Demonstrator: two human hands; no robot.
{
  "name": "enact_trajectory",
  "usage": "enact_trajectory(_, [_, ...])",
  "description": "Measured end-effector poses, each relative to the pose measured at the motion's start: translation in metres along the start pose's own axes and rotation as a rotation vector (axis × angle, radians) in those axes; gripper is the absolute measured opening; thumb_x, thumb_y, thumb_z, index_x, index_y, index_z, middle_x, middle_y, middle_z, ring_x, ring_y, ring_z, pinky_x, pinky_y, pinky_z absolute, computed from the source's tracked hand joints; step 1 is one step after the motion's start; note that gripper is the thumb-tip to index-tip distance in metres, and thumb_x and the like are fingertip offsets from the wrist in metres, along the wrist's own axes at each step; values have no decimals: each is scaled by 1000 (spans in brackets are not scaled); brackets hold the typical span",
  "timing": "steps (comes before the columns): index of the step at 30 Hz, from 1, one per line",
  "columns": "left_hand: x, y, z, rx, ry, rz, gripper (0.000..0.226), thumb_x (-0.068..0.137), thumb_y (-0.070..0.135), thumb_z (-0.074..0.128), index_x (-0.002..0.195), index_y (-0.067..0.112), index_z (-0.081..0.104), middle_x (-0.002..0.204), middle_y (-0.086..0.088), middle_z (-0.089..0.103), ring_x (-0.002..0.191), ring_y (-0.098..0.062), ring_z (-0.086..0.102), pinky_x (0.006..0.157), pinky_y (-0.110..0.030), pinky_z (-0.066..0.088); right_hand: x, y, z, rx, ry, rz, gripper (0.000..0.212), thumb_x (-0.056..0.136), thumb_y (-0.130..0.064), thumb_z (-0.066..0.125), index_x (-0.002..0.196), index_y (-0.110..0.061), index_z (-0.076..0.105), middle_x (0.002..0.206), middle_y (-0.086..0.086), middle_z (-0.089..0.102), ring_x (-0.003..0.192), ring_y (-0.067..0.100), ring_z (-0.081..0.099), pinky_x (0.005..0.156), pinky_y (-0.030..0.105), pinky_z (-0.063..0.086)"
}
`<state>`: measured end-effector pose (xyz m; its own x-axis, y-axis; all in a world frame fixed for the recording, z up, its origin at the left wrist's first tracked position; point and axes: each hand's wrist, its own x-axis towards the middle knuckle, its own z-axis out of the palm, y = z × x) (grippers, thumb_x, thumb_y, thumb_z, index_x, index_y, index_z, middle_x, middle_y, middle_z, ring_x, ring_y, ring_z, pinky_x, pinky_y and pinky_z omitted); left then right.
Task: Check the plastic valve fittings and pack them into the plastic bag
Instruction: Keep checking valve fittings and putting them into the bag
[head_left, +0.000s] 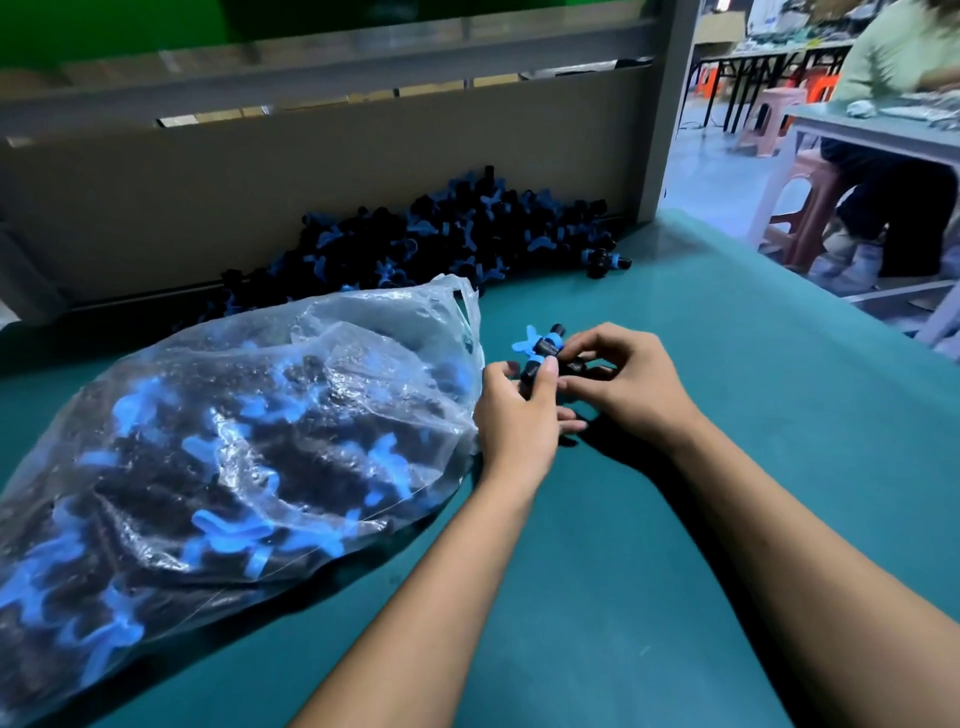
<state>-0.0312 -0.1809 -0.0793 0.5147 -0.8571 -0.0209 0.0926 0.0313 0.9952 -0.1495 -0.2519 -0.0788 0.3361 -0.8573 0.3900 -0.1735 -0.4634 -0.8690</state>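
**Clerk:** Item one, the held piece?

**Checker:** One valve fitting (540, 349), black body with a blue winged handle, was held above the green table (701, 467), just right of the bag's mouth. The left hand (519, 415) had its thumb raised against the lower black end, the other fingers curled under it. The right hand (628, 387) had its fingers bent round the fitting from the right, fingertips closed on the dark body. Whether more than one fitting sat between the hands could not be told; dark parts showed under the right fingers.

**Clerk:** Item two, the bag?

**Checker:** One clear plastic bag (363, 332), lying on its side on the table to the left of the hands, well filled with black and blue fittings. Its open, crumpled mouth faced right, and the left hand's back touched it or lay just beside it.

**Clerk:** Item three, loose stock?

**Checker:** One heap of fittings (457, 234) of the same kind, piled on the table against the beige back panel (260, 197), behind the bag. A stray fitting (605, 258) lay at the heap's right edge, near the grey post (670, 104).

**Clerk:** Anything beyond the bench?

**Checker:** At the far right, another person (904, 57) in a pale top sat at a grey table (857, 130), with a pink stool (810, 208) under it.
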Motion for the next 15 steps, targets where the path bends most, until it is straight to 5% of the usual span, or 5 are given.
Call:
enact_trajectory(3, [5, -3, -5, 6, 53, 89, 14, 104, 14, 59, 96, 8, 49, 82, -14, 68, 50, -16, 69, 53, -33, 59, 0, -1, -1, 173, -89, 50, 18, 75, -13, 87, 87, -11, 73, 97, 15, 72, 92, 30, 69, 89, 50, 58])
enact_trajectory(5, [9, -4, -8, -10, 67, 119, 11, 105, 8, 55, 97, 1, 52, 73, -8, 63, 49, -9, 64, 58, -32, 60, 1, -3, -4, 349, -62, 136, 23, 82, -24, 80, 94, -9, 68, 99, 22, 70, 84, 25, 67, 77, 41, 61])
enact_trajectory(9, [11, -3, -10, -38, 11, 142, 10, 104, 4, 55, 98, 0, 62, 73, -6, 63, 52, -3, 61, 54, -18, 52, 5, -2, -6, 347, 15, 202, 17, 96, -20, 69, 110, -10, 66, 96, 7, 71, 76, 17, 66, 68, 31, 54])
enact_trajectory(15, [11, -5, -12, -18, -9, 149, 8, 100, 3, 62, 100, 8, 68, 76, -5, 67, 52, -1, 59, 54, -15, 48, 2, -1, -9, 257, -74, 131, 13, 87, -12, 79, 97, -5, 73, 77, 6, 74, 63, 12, 65, 62, 22, 54])
